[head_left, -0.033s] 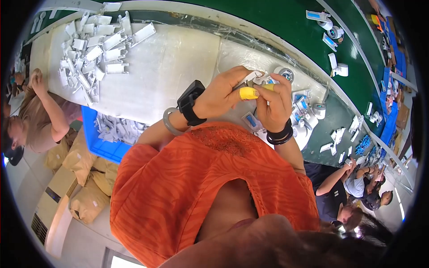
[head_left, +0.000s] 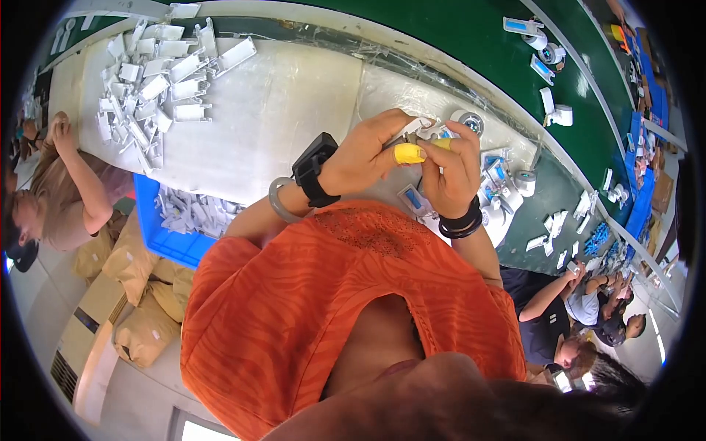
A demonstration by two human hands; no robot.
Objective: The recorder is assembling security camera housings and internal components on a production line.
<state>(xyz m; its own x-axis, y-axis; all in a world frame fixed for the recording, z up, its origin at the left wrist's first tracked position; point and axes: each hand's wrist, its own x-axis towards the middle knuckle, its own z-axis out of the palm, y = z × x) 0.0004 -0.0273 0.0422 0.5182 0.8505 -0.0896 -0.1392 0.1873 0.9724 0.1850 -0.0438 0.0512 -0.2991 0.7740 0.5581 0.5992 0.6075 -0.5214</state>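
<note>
**A:** At the white-covered bench (head_left: 294, 110), your two hands meet over one small job. Where does the piece lie for you?

**B:** Right between them, up near the far edge of the bench. Your left hand (head_left: 364, 158) closes around the yellow-handled tool (head_left: 409, 153), thumb and fingers wrapped on the grip. The tool's long axis runs roughly crosswise, left to right, its handle in your left palm and its working end pointing toward your right hand (head_left: 452, 173).

**A:** And the right?

**B:** Your right hand pinches the small white plastic part (head_left: 421, 128), fingers curled narrow around it, held just above the tool's tip. Tool and part look to be touching, though your fingers cover the joint, so I can't say for certain where the tip sits.

**A:** Which hand is nearer the work?

**B:** Both are on it; the right holds the piece itself, the left brings the tool in from the left side. So the line that matters runs sideways, across your chest, not away from you.

**A:** What lies around?

**B:** A heap of white plastic parts (head_left: 158, 81) well off to your left on the bench, a blue bin (head_left: 158, 239) below its near edge, and small round fittings (head_left: 507, 184) just beside your right wrist. Other people work along the green belt (head_left: 471, 44) at right.
</note>
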